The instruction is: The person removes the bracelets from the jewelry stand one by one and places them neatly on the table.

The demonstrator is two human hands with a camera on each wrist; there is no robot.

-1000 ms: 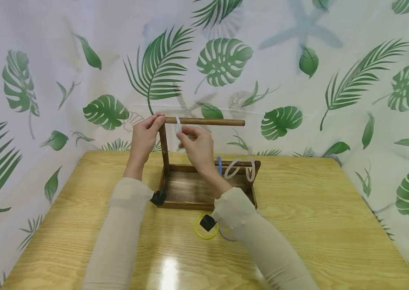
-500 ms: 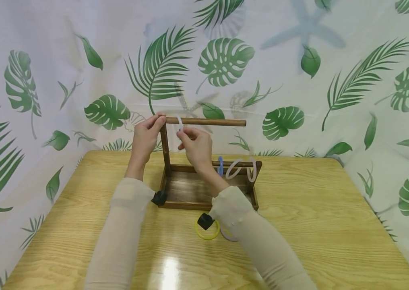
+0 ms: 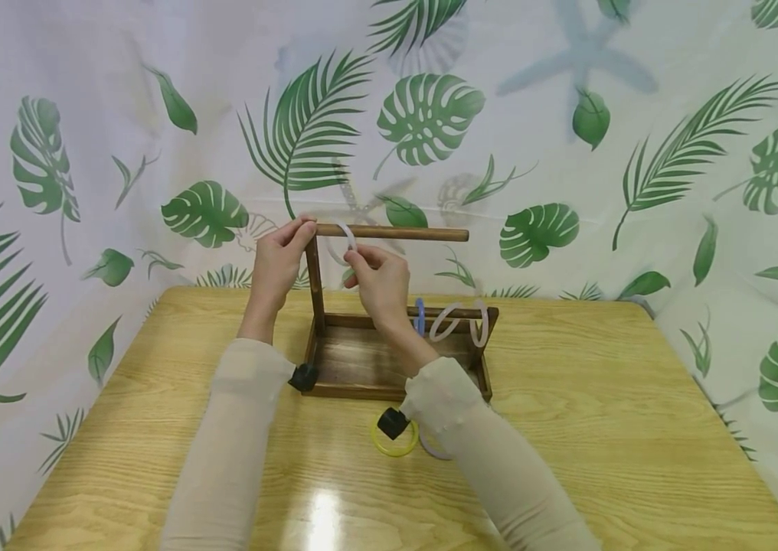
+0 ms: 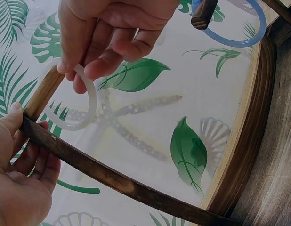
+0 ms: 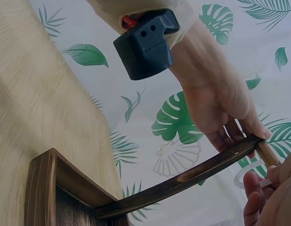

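Taking the tray as the dial, here's the left hand point(image 3: 279, 256) at ten o'clock, thumb and curled fingers gripping the corner where the post point(image 3: 316, 283) meets the upper bar point(image 3: 410, 232). Around that bar goes the white ring point(image 3: 351, 236), nearer the post than the free end, which points to three o'clock. The right hand point(image 3: 384, 283) pinches the ring's near side between thumb and forefinger, other fingers bent loosely.

The danger? The bar has support at one end only, so a hard tug on the ring could tip the rack if that left grip loosens. A tilted ring might bind on the wood, and the right forearm, reaching across, could brush the rings at two o'clock. There the blue ring point(image 3: 420, 315), close to the lower bar's free end, looks the easiest to knock off.

Now the tray point(image 3: 361, 391): brown-walled, its wooden floor partly behind that forearm. Over its back edge, the lower bar point(image 3: 459, 313) carries blue plus two pale rings point(image 3: 486, 325). Outside, on the table point(image 3: 568, 421), a yellow ring point(image 3: 394, 454) lies at six o'clock; a purple ring, partly covered by the sleeve, sits just beside it towards five.
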